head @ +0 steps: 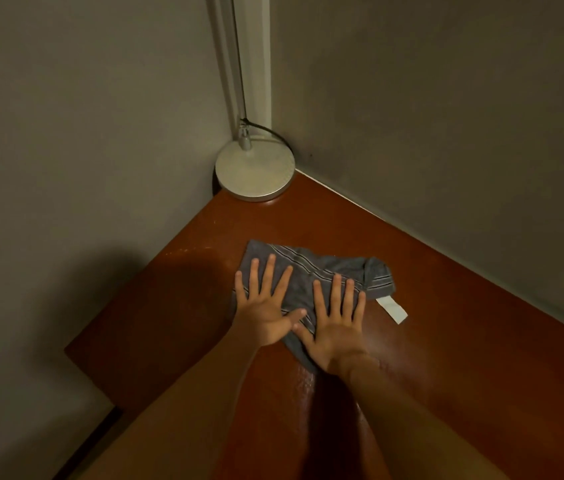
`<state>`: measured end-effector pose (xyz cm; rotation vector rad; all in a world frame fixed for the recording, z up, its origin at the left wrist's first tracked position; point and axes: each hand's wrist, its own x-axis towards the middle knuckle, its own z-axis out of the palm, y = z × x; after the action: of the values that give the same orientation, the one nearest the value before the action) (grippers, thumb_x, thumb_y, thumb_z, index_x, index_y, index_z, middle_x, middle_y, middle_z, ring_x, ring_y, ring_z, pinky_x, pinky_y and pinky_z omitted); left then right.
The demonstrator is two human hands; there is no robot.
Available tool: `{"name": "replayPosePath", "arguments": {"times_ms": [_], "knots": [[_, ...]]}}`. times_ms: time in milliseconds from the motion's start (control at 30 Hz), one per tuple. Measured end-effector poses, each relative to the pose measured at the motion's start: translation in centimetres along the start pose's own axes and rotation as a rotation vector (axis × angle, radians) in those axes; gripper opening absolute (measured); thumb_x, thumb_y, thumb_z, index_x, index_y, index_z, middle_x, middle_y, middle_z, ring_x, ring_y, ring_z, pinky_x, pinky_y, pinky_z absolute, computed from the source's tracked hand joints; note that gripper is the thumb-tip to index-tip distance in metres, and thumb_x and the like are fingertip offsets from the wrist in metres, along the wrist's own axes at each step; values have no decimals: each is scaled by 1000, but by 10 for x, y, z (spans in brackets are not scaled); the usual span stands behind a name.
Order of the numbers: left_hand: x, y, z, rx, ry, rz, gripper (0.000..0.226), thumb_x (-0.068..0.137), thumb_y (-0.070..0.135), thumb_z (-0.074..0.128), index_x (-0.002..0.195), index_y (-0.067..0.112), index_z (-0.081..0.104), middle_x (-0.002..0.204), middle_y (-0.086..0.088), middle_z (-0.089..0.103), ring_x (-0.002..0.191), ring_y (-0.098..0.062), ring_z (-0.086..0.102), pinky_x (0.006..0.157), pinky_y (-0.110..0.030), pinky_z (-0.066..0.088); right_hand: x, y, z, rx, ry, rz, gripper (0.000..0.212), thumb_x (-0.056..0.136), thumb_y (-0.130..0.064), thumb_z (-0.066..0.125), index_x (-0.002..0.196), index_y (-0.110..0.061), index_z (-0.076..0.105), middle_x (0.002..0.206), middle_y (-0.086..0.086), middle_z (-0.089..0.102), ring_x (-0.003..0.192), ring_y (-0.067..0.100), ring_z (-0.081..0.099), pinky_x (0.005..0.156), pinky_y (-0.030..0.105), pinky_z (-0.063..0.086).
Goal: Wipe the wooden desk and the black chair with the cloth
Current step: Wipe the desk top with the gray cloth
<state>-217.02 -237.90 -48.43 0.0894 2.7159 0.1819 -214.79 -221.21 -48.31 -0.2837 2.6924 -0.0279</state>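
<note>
On desk (464, 341), cloth (308, 268) clear of edges

Glossy reddish-brown tabletop (446, 323) here, tucked right into the wall corner. Back in that corner, a round white lamp base (254, 173) sits flat on the wood. Nearer the middle lies a rumpled grey striped cloth (308, 271), its white tag (393, 309) resting on the tabletop.

We see a glossy, smooth reddish-brown wooden table (446, 323), a soft grey striped cloth (311, 271) with a white paper-like tag (393, 308), and a matt metal lamp base (255, 174).
</note>
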Motion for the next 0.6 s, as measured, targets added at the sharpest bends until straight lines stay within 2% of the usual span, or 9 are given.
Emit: {"name": "replayPosePath", "arguments": {"times_ms": [133,200,433,600], "knots": [[42,9,-21,-62,-67,39,87,92,77,24,151,39,-27,153,2,-46,136,-28,-47,110,-57,-30,34,18,-22,44,-26,17,88,86,-75,-5,148,-21,-34,149,15,-48,136,37,-46,114,59,-23],[60,13,-33,-66,-90,75,85,94,75,24,152,37,-25,154,1,-45,138,-28,-46,111,-57,-28,50,24,-29,39,-30,30,89,81,-76,-13,148,-21,-35,149,15,-48,136,37,-47,114,59,-23],[133,21,-69,-20,-71,218,78,99,67,25,156,34,-17,158,4,-38,141,-22,-42,113,-52,-28,110,29,-53,81,-5,156,88,71,-69,-23,140,-17,-42,148,18,-47,136,40,-44,115,61,-21],[168,22,-80,22,-57,266,77,99,65,25,156,34,-15,160,5,-35,142,-22,-41,115,-53,-25,135,30,-62,91,8,215,83,76,-67,-21,138,-17,-44,151,21,-43,138,43,-40,115,62,-19]]}}
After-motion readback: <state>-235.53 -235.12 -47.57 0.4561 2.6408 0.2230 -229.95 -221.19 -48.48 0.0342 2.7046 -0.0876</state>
